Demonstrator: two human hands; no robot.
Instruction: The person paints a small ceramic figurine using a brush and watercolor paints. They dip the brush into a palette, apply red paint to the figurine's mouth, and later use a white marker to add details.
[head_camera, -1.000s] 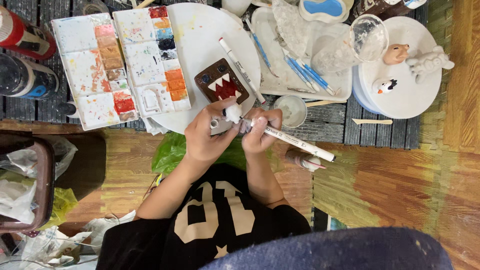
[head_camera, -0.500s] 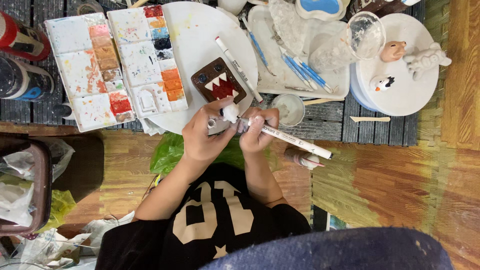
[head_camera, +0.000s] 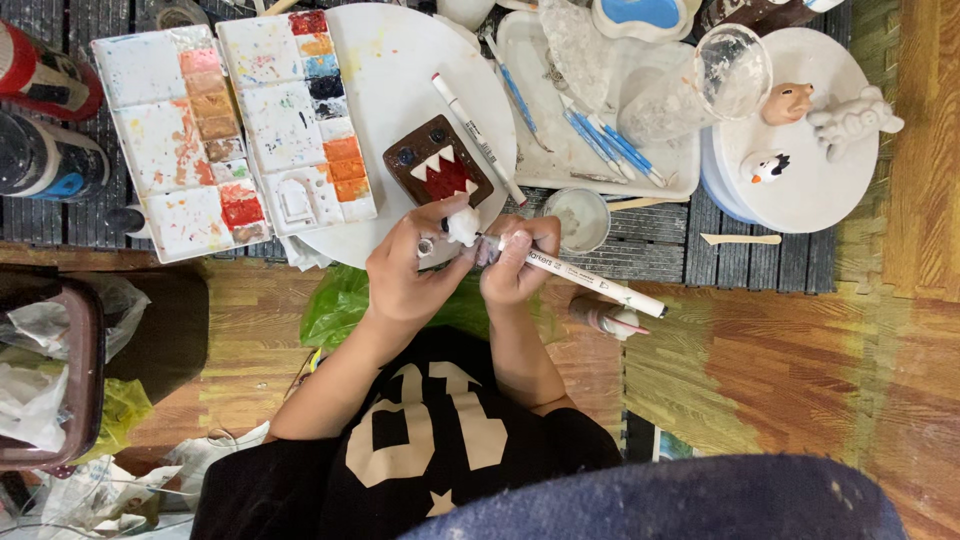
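Red and black spray cans (head_camera: 42, 72) at far left on the dark slatted mat (head_camera: 650, 255); below them a brown bin (head_camera: 60, 385) lined with crumpled plastic; next, two white paint palettes (head_camera: 175, 140), wells stained orange, red and brown; then a round white board (head_camera: 415, 60) with a brown square piece (head_camera: 438, 172) on it, showing white teeth and a red mouth, and a capped white marker (head_camera: 476, 126) lying beside that; a green plastic bag (head_camera: 335, 300) on the wooden floor under the forearm; left hand (head_camera: 405, 280), fingers curled closed, pinching a small white figure (head_camera: 463, 225) at the board's near edge, just below the brown piece; right hand (head_camera: 515, 265), closed in a writing grip around a long white marker pen (head_camera: 590, 282), tip end against the figure, tail slanting down to the right; a small round pot (head_camera: 580, 215) just beyond; a white tray (head_camera: 640, 165) with blue-handled brushes (head_camera: 600, 140); a clear plastic cup (head_camera: 722, 75) on its side; a round white stand (head_camera: 800, 200) carrying a peach head (head_camera: 790, 100), a penguin (head_camera: 768, 165) and a grey bear (head_camera: 855, 120). Change over the last second: almost none; both hands and the pen sit where they did, the view alone drifting slightly, which suggests the fine marking on the figure is steadily under way
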